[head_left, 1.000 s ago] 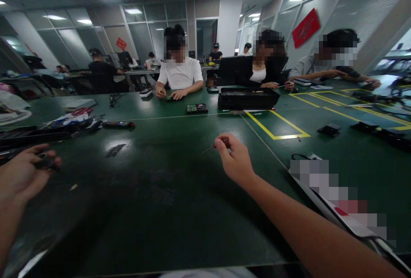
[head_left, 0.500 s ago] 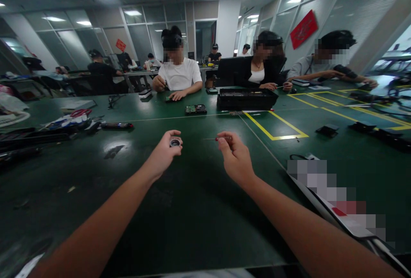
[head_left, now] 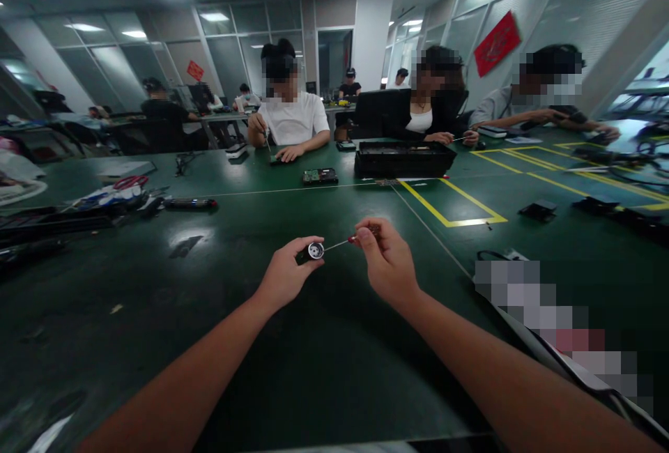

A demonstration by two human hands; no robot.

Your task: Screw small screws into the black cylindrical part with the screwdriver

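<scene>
Between the thumb and fingers of my left hand (head_left: 286, 273) is a small round black part with a silver rim (head_left: 316, 251), its ringed face turned toward me. I cannot make out its exact kind. My right hand (head_left: 385, 258) is closed around the red handle of a thin screwdriver (head_left: 339, 244). The screwdriver's shaft points left, and its tip is at the right edge of the round part; whether it touches is too small to tell. Both hands are held above the green tabletop (head_left: 293, 383).
A circuit board (head_left: 320, 176) and a long black box (head_left: 405, 159) sit farther back. Tools and scissors (head_left: 130, 182) pile up at left, beside a dark cylindrical tool (head_left: 189, 204). A blurred-out white item (head_left: 554, 341) lies at right. Several people work across the table.
My left hand has moved right, bringing the round part up to the screwdriver and turning its face toward me. The screwdriver's tip has tilted slightly downward. A person opposite now holds a tool upright.
</scene>
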